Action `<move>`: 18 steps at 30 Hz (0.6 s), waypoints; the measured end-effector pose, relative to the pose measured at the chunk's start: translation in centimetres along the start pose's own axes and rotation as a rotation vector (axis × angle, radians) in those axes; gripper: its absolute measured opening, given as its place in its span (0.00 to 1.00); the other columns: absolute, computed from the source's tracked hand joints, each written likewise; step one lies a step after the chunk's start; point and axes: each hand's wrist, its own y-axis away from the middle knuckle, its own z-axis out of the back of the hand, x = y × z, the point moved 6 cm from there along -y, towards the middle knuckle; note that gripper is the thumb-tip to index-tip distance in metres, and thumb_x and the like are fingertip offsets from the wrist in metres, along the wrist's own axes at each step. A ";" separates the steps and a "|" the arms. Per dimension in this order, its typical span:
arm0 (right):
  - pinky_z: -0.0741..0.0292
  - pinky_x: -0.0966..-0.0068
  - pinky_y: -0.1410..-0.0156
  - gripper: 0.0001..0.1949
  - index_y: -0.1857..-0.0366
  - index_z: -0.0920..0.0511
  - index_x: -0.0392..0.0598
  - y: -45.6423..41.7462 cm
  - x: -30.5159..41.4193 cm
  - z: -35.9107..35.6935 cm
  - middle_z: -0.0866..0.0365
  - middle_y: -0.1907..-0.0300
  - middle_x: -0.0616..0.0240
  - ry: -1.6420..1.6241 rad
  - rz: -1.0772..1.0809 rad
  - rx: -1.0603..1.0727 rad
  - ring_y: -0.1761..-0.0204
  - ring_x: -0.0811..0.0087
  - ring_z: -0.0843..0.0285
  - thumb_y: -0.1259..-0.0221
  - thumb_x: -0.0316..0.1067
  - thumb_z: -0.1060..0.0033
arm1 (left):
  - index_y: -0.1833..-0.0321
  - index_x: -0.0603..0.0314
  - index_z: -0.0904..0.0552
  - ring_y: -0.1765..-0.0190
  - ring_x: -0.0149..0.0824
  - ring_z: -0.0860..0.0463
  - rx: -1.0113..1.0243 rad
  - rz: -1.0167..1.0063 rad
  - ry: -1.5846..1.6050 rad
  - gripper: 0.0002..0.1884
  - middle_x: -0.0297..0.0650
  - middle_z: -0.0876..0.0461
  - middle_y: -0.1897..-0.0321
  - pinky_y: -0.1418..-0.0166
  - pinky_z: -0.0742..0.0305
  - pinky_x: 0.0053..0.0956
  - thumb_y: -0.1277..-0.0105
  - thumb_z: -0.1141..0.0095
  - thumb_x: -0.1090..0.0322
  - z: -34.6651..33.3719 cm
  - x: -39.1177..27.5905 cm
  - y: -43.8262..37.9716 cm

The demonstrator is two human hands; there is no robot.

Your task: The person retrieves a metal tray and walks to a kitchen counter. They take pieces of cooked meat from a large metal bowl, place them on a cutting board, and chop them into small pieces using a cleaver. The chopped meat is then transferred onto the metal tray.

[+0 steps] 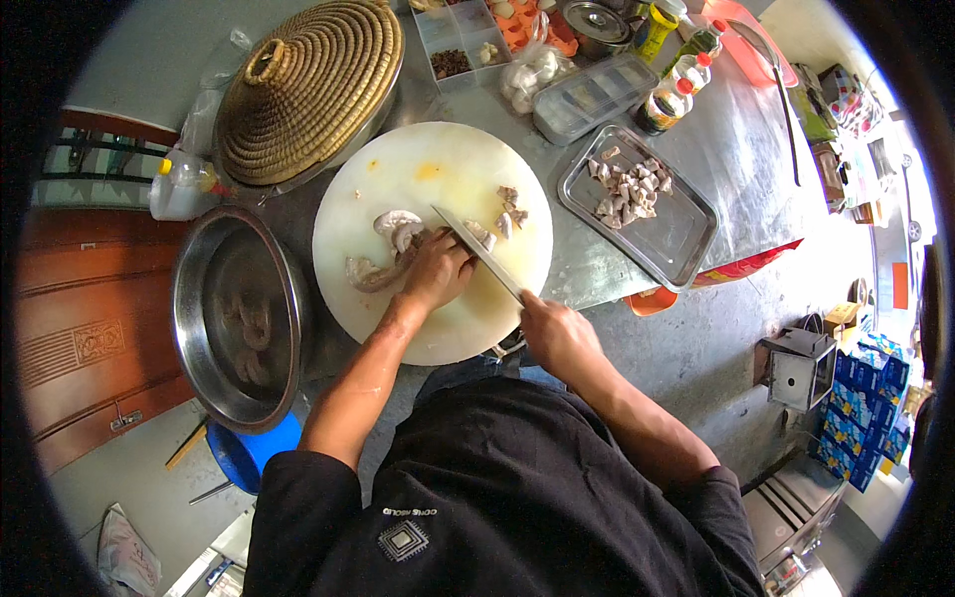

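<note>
A round white cutting board (433, 336) lies before me. On it my left hand (442, 270) presses down a length of pale cooked meat (369, 276), which curls out to the left. My right hand (558, 332) grips the handle of a kitchen knife (481, 254); its blade stands against my left fingertips, with a piece of the meat on its far side. A few cut pieces (509, 216) lie at the board's right. Farther right, a rectangular metal tray (675, 254) holds a heap of cut pieces (630, 190). What my left palm covers is hidden.
A large metal basin (287, 321) stands left of the board, below a woven straw lid (321, 82). Behind are a divided plastic container (462, 37), a bag of white items (533, 74), a clear lidded box (589, 97) and bottles (664, 104). A ladle (787, 112) lies at the right.
</note>
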 end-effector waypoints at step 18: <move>0.22 0.63 0.62 0.15 0.44 0.16 0.37 2.0 -0.6 2.7 0.20 0.75 0.47 -0.426 0.005 -0.239 0.74 0.59 0.18 0.25 0.36 0.42 | 0.60 0.56 0.12 0.51 0.47 0.17 0.186 -0.078 0.061 0.06 0.40 0.14 0.59 0.43 0.22 0.42 0.39 0.33 0.69 0.8 2.2 -0.1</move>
